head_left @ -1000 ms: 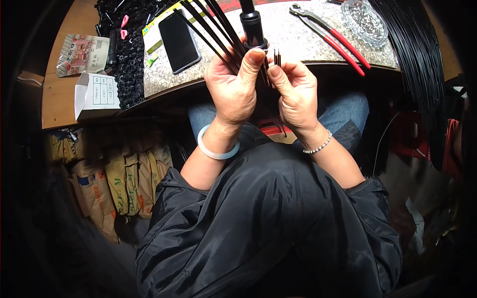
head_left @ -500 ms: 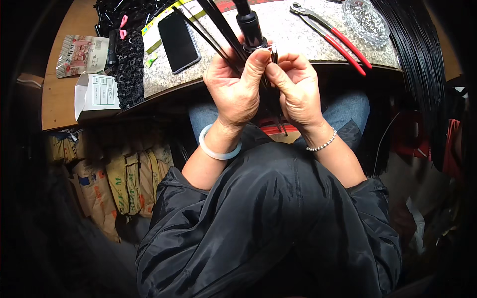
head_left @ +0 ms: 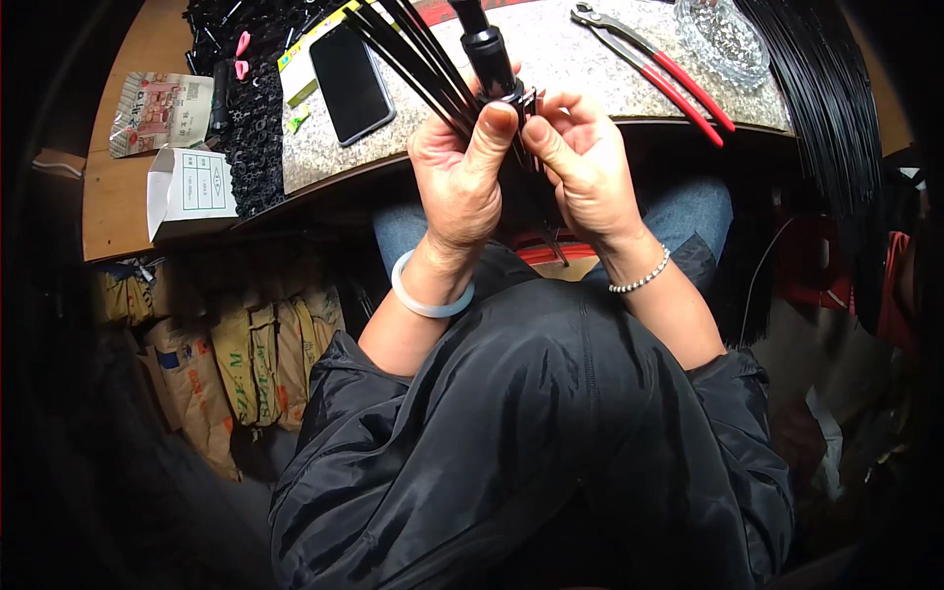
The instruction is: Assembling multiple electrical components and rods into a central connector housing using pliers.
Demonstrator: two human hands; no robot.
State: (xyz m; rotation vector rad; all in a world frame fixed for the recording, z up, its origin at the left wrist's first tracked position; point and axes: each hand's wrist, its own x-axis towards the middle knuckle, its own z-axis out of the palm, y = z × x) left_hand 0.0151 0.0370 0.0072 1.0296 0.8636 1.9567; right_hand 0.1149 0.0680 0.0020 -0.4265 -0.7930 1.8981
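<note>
A black stepped tube (head_left: 484, 54) stands tilted above my lap at the bench edge, with several thin black rods (head_left: 418, 69) fanning from its lower end to the upper left, like an umbrella frame. My left hand (head_left: 462, 172) is closed round that lower end and the rods, thumb pressed on top. Close beside it, my right hand (head_left: 585, 162) pinches a thin dark rod end between thumb and fingers, right at the joint. The small parts at the joint are partly hidden by my fingers. More dark rod ends hang below, between my hands.
Red-handled pliers (head_left: 654, 74) and a glass ashtray (head_left: 723, 44) lie on the speckled benchtop (head_left: 610, 93) to the right. A phone (head_left: 352, 84), a white box (head_left: 192, 187) and black small parts (head_left: 258, 147) are at left. A bundle of black rods (head_left: 821, 108) hangs at far right.
The rods in my left hand have spread into a wider fan. The tube has tipped slightly left, and my right fingertips have come in against the joint.
</note>
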